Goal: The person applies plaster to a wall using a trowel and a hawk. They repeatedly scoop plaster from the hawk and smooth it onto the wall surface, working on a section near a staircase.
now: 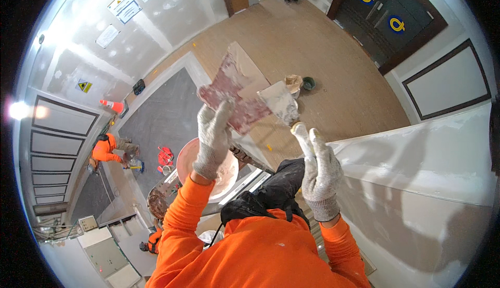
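My left hand (pixel 212 141), in a grey knit glove, holds up a flat plaster hawk (pixel 233 96) smeared with reddish and white compound. My right hand (pixel 319 169), also gloved, grips the handle of a putty knife (pixel 281 105) whose white-coated blade touches the hawk's right edge. Both hands are raised in front of me, high above the floor. Orange sleeves cover both forearms.
A white plastered wall (pixel 416 184) rises at the right. Below are a round pink bucket (pixel 187 164), a wooden floor with a bag (pixel 294 83) and small tub (pixel 309 83), an orange cone (pixel 111 104), and a crouching person in orange (pixel 107 148). Another person (pixel 152 241) is at bottom left.
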Demonstrator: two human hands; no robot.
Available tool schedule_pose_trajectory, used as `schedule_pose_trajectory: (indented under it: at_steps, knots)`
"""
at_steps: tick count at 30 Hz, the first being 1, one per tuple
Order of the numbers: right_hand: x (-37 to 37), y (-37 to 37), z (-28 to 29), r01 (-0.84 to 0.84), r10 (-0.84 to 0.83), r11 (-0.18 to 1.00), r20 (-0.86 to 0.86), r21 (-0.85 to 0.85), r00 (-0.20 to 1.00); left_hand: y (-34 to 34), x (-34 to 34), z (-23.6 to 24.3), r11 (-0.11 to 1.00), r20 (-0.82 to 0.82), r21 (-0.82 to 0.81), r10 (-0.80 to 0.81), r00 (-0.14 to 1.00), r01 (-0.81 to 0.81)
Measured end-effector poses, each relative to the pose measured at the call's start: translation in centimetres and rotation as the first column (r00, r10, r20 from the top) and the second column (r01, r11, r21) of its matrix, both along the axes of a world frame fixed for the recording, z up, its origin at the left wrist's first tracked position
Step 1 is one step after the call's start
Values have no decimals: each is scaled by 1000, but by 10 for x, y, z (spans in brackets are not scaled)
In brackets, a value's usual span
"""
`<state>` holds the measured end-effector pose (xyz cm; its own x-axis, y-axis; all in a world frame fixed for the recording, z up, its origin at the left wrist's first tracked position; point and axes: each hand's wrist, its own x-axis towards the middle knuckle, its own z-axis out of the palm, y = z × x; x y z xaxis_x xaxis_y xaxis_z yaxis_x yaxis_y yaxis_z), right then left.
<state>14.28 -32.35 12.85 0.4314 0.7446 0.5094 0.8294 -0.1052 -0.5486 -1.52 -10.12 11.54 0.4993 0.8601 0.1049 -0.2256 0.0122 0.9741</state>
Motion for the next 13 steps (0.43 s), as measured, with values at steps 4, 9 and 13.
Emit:
schedule_pose_trajectory:
  at_steps: [4,9,13]
  knots:
    - [-3,0,0,43,-41,995,16,-88,999,-34,25,8,998,9,-4,56,998,-56]
    - [1,-5,3,61,-67,992,-56,-110,996,-60,32,5,994,-128,-82,55,990,-66]
    - [13,-11,9,67,-72,995,-63,-73,995,-72,36,-2,998,-130,-70,-10,991,1]
